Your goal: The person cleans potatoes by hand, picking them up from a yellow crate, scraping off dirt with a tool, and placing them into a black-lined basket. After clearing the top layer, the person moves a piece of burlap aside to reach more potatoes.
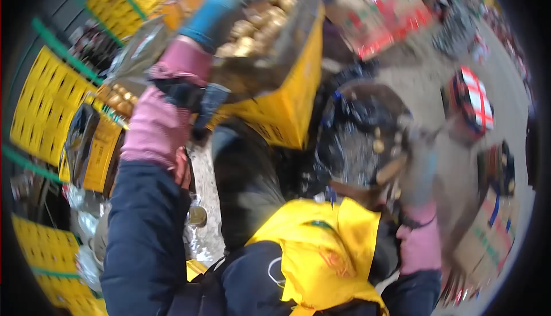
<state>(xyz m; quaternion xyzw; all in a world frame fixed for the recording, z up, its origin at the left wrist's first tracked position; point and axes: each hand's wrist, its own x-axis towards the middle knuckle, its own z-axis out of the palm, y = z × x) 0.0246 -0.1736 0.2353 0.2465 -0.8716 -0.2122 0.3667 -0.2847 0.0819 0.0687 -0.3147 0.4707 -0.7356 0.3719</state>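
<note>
My left hand (213, 16), in a blue-grey glove, reaches over the edge of a yellow crate (293, 101). Its fingers lie at or just above round, golden-brown produce (252, 38) that looks like potatoes or onions; blur hides whether they grip any. On the other side, my right hand (422, 170), also gloved, is smeared by motion. It is beside a round tub (376, 89) lined with black plastic (350, 149). A few small pale pieces (377, 145) lie in the tub, near the right hand.
A cardboard box with red tape (379, 12) stands beyond the tub. More yellow crates (43, 101) are stacked at left, and a smaller box of similar round produce (119, 99) sits near them. A red-and-white bundle (473, 101) and another carton (488, 238) stand at right.
</note>
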